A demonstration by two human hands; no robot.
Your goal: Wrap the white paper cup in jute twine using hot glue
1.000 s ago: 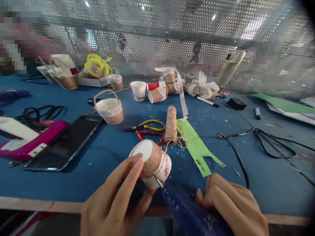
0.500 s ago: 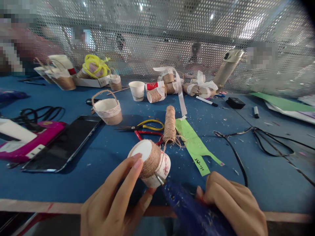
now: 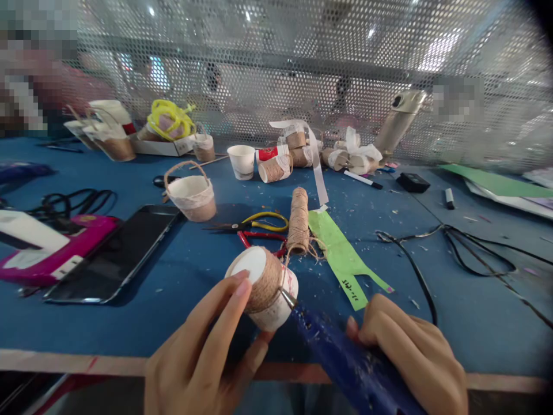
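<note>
My left hand [image 3: 207,346] grips a paper cup [image 3: 283,308] lying on its side, its white base turned toward the left. Brown jute twine [image 3: 265,282] is wound around the part near the base. In my right hand [image 3: 410,346] is a blue hot glue gun [image 3: 345,357], and its metal nozzle meets the cup at the edge of the winding. A loose strand runs from the cup to the twine roll [image 3: 298,222] just behind. Scissors [image 3: 254,223] with yellow and red handles lie beside that roll.
A green paper strip [image 3: 341,253] lies right of the twine. At left are a phone [image 3: 116,253] and a magenta-and-white device [image 3: 56,248]. A small cup basket [image 3: 192,199] stands behind them. Black cable [image 3: 415,271] loops at right; perforated metal screen [image 3: 276,69] closes the back.
The glue gun nozzle has shifted slightly up and to the right along the winding's edge. My left hand keeps its hold on the cup, which has barely turned.
</note>
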